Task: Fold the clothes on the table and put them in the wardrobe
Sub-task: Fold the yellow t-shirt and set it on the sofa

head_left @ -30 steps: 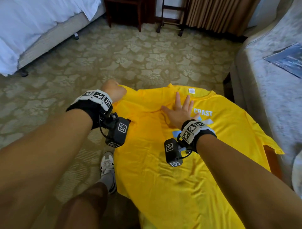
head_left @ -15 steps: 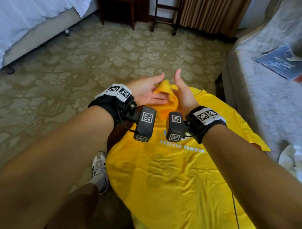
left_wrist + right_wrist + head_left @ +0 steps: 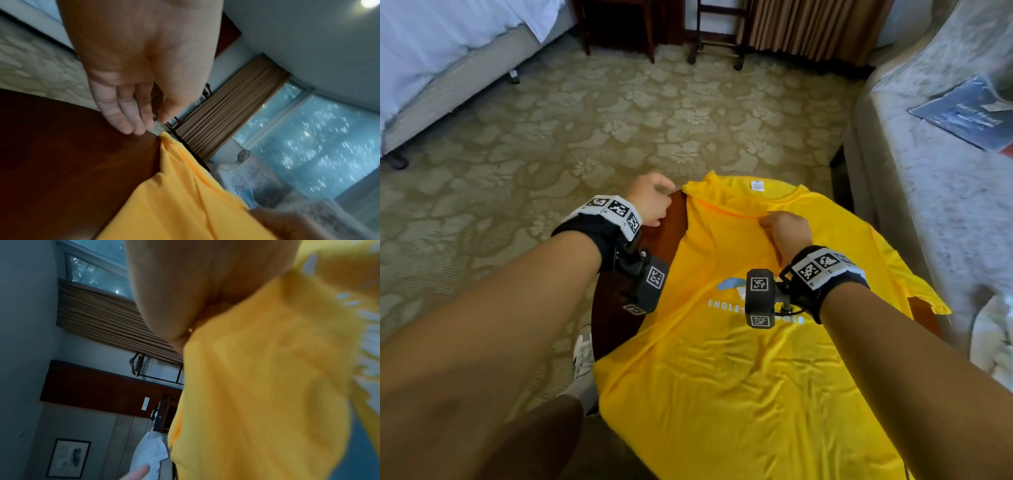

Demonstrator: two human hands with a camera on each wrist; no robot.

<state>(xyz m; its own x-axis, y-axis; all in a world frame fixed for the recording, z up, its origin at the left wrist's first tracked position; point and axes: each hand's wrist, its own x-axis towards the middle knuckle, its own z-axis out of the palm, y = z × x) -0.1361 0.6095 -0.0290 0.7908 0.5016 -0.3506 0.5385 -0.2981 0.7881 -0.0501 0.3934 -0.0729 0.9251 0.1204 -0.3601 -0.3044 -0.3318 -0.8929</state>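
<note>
Shirt (image 3: 739, 377), yellow with white lettering and a blue mark on the chest, lies spread face up across the dark wooden table (image 3: 616, 308), its collar and white neck label at the far edge and one sleeve drooping off the right side. From my remote station I see my right hand (image 3: 787, 233) pinching a raised fold of the cloth just below the collar, fingers curled around the bunched fabric. My left hand (image 3: 650, 202) hovers over the bare table edge just beside the shirt's near-left shoulder corner; the left wrist view shows its fingers (image 3: 127, 112) straight and relaxed, holding nothing, tips close to the yellow corner. Patterned carpet (image 3: 619, 120) stretches beyond, with a white bed (image 3: 448, 41) at upper left.
</note>
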